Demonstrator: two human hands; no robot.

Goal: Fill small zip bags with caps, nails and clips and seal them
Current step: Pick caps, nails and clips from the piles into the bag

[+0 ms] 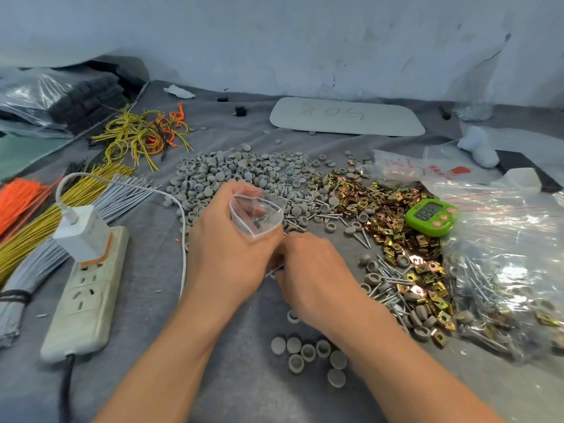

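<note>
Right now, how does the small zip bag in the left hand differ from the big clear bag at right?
Size: the small zip bag fits in the left hand; the big clear bag is far larger.
Pose: the small one is held up, mouth spread open; the big one lies on the cloth.
Fill: the small one looks nearly empty; the big one is packed with mixed hardware.
Both are clear plastic.

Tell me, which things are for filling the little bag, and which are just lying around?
For the job: small zip bag, held by the left hand; grey caps; nails, one pinched in the right hand; gold clips.

Just lying about: green timer; power strip; charger; yellow wires; white board.
</note>
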